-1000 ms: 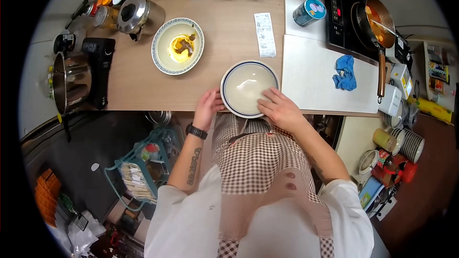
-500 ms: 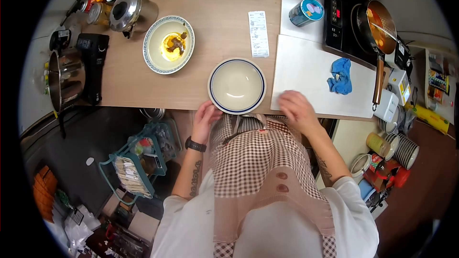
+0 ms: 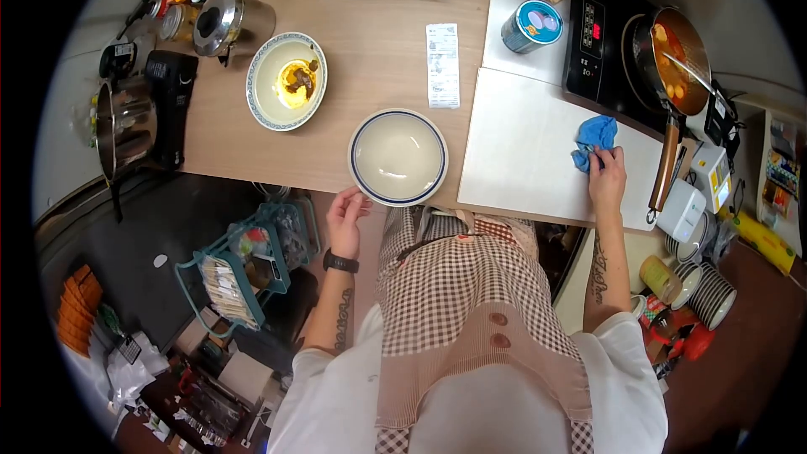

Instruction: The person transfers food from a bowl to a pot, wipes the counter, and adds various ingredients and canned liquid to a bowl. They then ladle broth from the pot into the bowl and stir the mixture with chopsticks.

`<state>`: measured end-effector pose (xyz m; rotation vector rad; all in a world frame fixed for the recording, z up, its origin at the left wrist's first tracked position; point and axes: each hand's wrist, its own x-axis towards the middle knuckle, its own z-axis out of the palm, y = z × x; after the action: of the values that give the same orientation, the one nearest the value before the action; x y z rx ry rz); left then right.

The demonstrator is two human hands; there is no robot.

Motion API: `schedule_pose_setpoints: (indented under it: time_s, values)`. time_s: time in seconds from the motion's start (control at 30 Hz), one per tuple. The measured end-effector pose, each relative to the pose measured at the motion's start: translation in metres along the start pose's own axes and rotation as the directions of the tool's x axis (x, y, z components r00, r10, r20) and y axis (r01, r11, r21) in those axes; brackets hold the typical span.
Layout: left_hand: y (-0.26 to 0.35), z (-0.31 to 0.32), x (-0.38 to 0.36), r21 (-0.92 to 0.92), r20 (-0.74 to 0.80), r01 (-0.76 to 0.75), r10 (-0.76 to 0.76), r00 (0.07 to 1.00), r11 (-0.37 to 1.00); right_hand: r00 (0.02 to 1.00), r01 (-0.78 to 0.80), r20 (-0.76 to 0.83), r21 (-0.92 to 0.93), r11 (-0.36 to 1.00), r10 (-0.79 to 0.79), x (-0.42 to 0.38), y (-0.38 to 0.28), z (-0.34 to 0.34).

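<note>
The blue cloth point(image 3: 593, 139) lies crumpled on the white board point(image 3: 521, 151), just ahead of the right hand point(image 3: 607, 178), whose fingers point(image 3: 598, 154) pinch its near edge. The left hand point(image 3: 345, 212), fingers loosely curled and released, touches the empty bowl point(image 3: 398, 156) at the tabletop point(image 3: 378, 50) edge.

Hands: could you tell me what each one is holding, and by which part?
Right hand pinches the blue cloth by its near edge; left hand touches the bowl rim.
</note>
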<state>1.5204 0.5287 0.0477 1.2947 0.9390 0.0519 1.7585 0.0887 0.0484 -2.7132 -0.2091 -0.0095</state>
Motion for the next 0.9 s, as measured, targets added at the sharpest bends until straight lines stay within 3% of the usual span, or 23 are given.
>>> schedule_pose_setpoints:
  time_s: [0.27,0.4,0.47,0.53,0.63,0.7,0.8,0.9]
  values:
    - [0.003,0.001,0.000,-0.018,-0.196,-0.158,0.152,0.969,0.987,1.000,0.013,-0.029,0.073,0.997,-0.011,0.002,0.002,-0.001]
    - [0.047,0.035,0.012,-0.060,-0.192,-0.231,0.216,0.957,0.971,0.998,0.021,-0.053,0.068,0.997,-0.017,-0.001,0.005,0.000]
    - [0.069,0.060,0.040,0.021,-0.026,-0.273,0.273,0.962,0.962,0.998,0.020,-0.065,0.067,0.998,-0.016,-0.001,0.004,0.000]
    - [0.109,0.106,0.075,-0.088,0.145,-0.274,0.284,0.948,0.958,0.998,0.011,-0.059,0.067,0.998,-0.007,-0.002,0.002,0.000]
    - [0.153,0.168,0.150,-0.200,0.175,-0.284,0.320,0.931,0.938,0.998,0.022,-0.061,0.064,0.998,-0.018,-0.002,0.005,0.002]
    - [0.173,0.193,0.195,-0.152,0.128,-0.297,0.317,0.940,0.943,0.999,-0.013,-0.045,0.065,0.998,0.016,-0.002,0.003,0.002]
    - [0.188,0.212,0.240,-0.274,-0.140,-0.251,0.220,0.965,0.928,0.998,-0.044,-0.041,0.069,0.997,0.047,-0.002,0.002,0.001]
    - [0.215,0.217,0.255,-0.190,-0.186,-0.208,0.173,0.967,0.959,0.996,-0.072,-0.038,0.081,0.994,0.075,-0.002,0.001,0.001]
